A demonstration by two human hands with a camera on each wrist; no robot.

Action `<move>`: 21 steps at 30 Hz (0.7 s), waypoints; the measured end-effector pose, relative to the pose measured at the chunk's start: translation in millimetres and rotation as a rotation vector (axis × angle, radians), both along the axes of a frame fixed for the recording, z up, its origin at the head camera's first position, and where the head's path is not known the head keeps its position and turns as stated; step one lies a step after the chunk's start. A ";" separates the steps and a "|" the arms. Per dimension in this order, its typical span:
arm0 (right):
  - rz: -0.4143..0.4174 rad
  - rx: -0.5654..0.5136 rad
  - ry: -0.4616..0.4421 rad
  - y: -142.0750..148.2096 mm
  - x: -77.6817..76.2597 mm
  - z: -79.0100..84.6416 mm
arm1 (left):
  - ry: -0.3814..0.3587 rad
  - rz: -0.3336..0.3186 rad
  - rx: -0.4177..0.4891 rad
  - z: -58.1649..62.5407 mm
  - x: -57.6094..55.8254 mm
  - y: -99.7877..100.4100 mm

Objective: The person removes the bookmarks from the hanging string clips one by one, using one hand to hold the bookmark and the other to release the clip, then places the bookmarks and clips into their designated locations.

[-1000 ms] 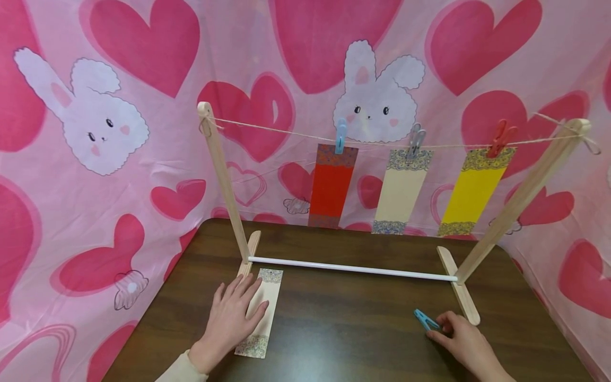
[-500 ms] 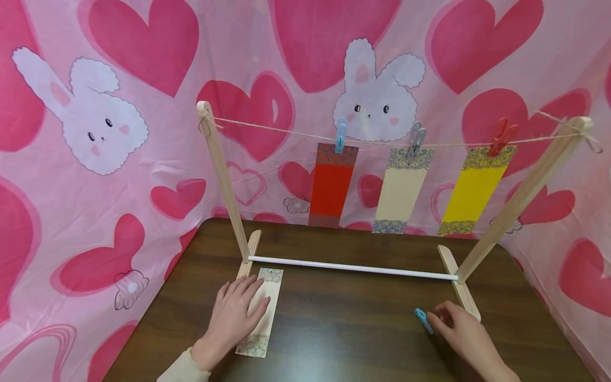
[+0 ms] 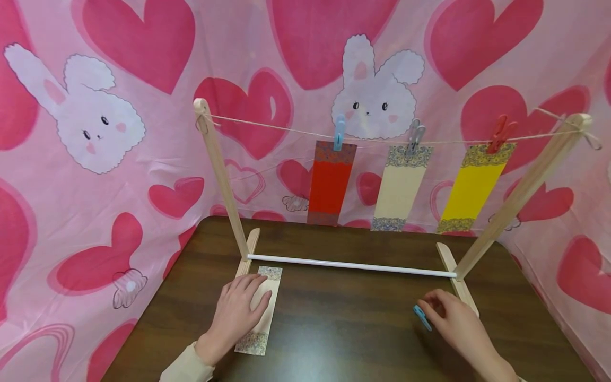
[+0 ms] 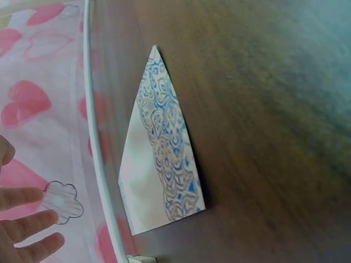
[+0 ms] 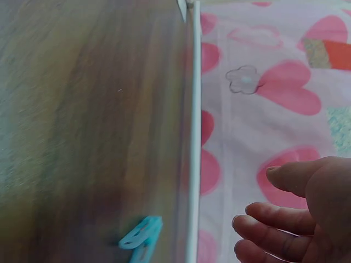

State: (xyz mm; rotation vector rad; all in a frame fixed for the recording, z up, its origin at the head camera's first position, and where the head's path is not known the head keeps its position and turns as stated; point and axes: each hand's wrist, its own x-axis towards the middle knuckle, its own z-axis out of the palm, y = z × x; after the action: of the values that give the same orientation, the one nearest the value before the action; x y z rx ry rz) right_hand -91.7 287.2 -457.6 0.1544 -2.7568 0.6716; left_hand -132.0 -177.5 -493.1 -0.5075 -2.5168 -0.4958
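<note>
A cream paper strip [image 3: 270, 313] with patterned ends lies on the table. My left hand [image 3: 237, 307] hovers over its left side with fingers extended. In the left wrist view those fingers [image 4: 33, 233] look apart from the strip [image 4: 143, 181]. A blue clothespin [image 3: 422, 318] lies on the table at right, also visible in the right wrist view [image 5: 143, 235]. Just right of it is my right hand [image 3: 453, 321], thumb close to the clothespin in the head view. The right wrist view shows its thumb and fingers [image 5: 274, 233] spread apart, with nothing between them.
A wooden stand with a left post [image 3: 221, 180], a right post [image 3: 520, 199] and a white rod [image 3: 353, 265] spans the table [image 3: 334, 329]. From its string hang red [image 3: 331, 185], cream [image 3: 402, 191] and yellow [image 3: 475, 191] strips, each clipped. A pink curtain [image 3: 162, 132] stands behind.
The blue clothespin has turned on the table beside my right hand, whose fingers have moved slightly up and away. My left hand has stayed nearly in place over the strip.
</note>
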 end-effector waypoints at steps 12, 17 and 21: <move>0.034 0.019 0.069 -13.3 -2.6 26.1 | -0.002 -0.017 0.026 6.2 -6.1 5.1; 0.072 0.032 0.153 -17.4 -2.8 36.8 | 0.055 -0.033 0.055 7.9 -11.2 8.8; 0.090 0.024 0.182 -20.4 -3.2 43.4 | 0.076 -0.037 0.068 10.3 -14.7 11.6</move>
State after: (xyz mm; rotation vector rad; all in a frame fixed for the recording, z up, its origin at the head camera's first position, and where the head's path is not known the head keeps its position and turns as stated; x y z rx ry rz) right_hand -94.9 266.8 -414.2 0.3303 -2.5967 0.6144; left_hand -146.6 -166.0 -482.8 -0.5382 -2.4136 -0.5640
